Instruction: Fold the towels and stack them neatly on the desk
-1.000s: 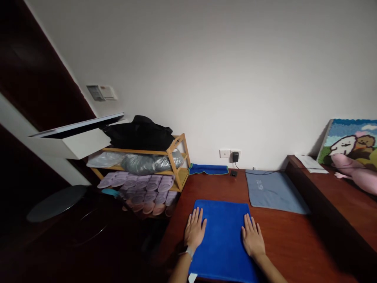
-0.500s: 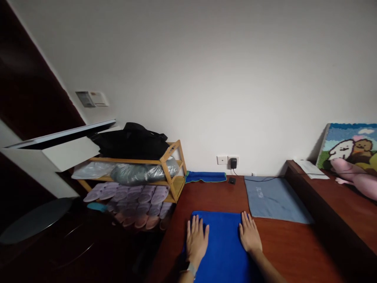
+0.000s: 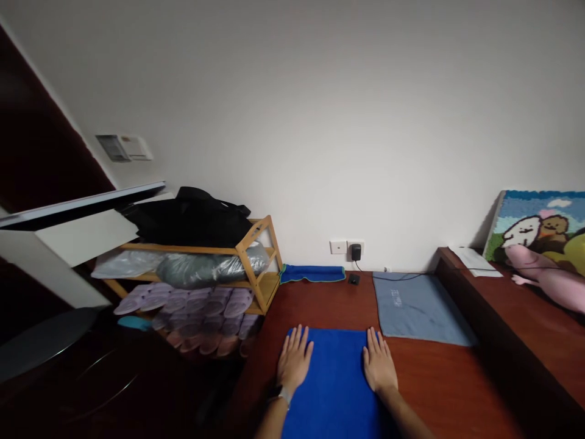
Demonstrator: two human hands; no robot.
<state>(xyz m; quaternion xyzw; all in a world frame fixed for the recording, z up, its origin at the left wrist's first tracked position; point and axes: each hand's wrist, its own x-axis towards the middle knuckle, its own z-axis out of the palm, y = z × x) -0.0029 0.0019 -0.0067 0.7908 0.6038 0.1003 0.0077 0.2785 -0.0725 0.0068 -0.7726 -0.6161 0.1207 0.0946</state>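
A bright blue cloth [image 3: 336,384] lies spread flat on the reddish-brown wooden table [image 3: 315,305]. My left hand [image 3: 295,360] rests palm down on its left edge, near the far left corner, fingers stretched out. On the opposite edge, by the far right corner, my right hand [image 3: 380,363] presses flat with its fingers extended. Neither hand grips anything. The cloth's near end runs out of the bottom of the view. Beyond my right hand, a grey-blue cloth [image 3: 418,308] with pale lettering is laid out flat.
Against the wall lies a folded blue cloth with green edging [image 3: 313,274], beside a small black object [image 3: 353,279]. A plugged-in black adapter [image 3: 356,251] trails a cable. Left stands a wooden rack [image 3: 256,274] with slippers [image 3: 237,302]. A raised ledge [image 3: 512,323] bounds the right.
My left hand has slid slightly forward to the cloth's far left corner. My right hand stays flat at the right edge. The whole view has shifted a little, so the scene sits further left.
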